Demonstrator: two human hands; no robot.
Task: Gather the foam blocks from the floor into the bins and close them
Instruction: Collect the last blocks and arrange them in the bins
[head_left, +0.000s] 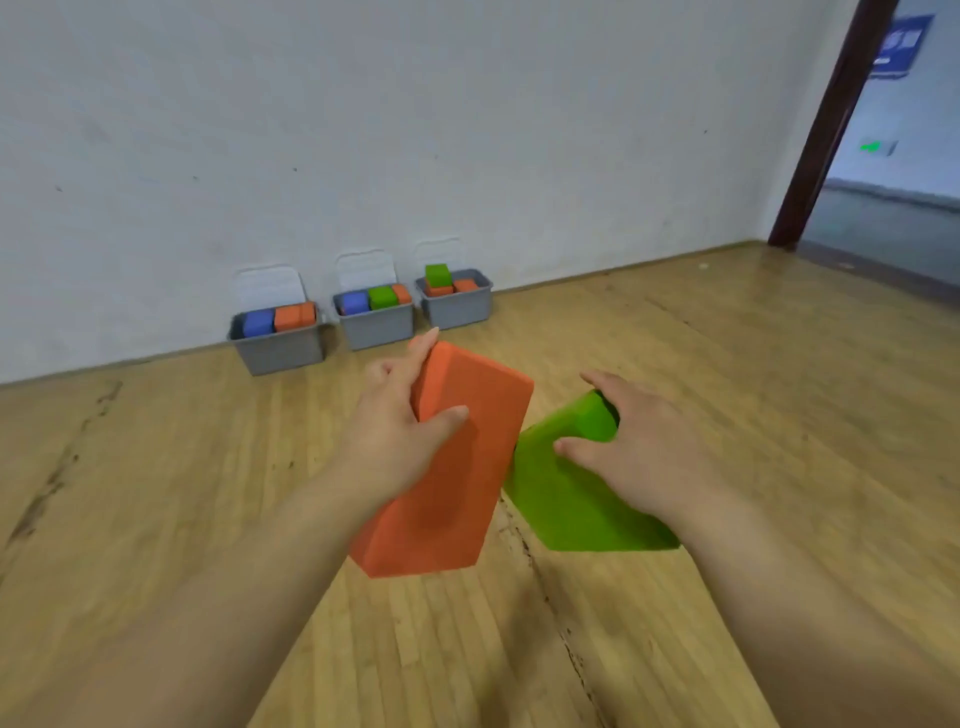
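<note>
**Setting.** Wooden plank floor (208, 519), pale wall (467, 130) behind it, open doorway (883, 182) at far right.

**Head view, far items.** Three grey bins stand in a row against the wall: left bin (278, 353), middle bin (376, 330) and right bin (460, 309).
- The lids (270, 288) stand raised behind them and lean on the wall, so all three are open for loading.
- Each bin already holds blue, orange or green blocks. One green block in the right bin stands proud of the rim, which would probably stop that lid from shutting.

**Head view, near items.**
- Left hand (395, 431) grasps the orange block (457, 478), thumb laid across the broad face and fingers run up the far side edge.
  - Long axis is steeply tilted: near end low toward the person, far end raised and pointing toward the bins.
- Right hand (639, 441) grasps the green block (566, 499), thumb on the broad face and fingers wrapped over the far end.
  - Long axis runs from under the fingers back toward the wrist, with the broad face turned up and leftward.
- Both blocks appear lifted off the floor and are well apart from the bins.
- Their inner edges meet in the picture; whether they actually touch cannot be told.

**Judgement.** One block per hand suggests a carrying step, halving the trips needed. The side-and-face grip suits light foam and leaves each far end free to go into a bin first.
</note>
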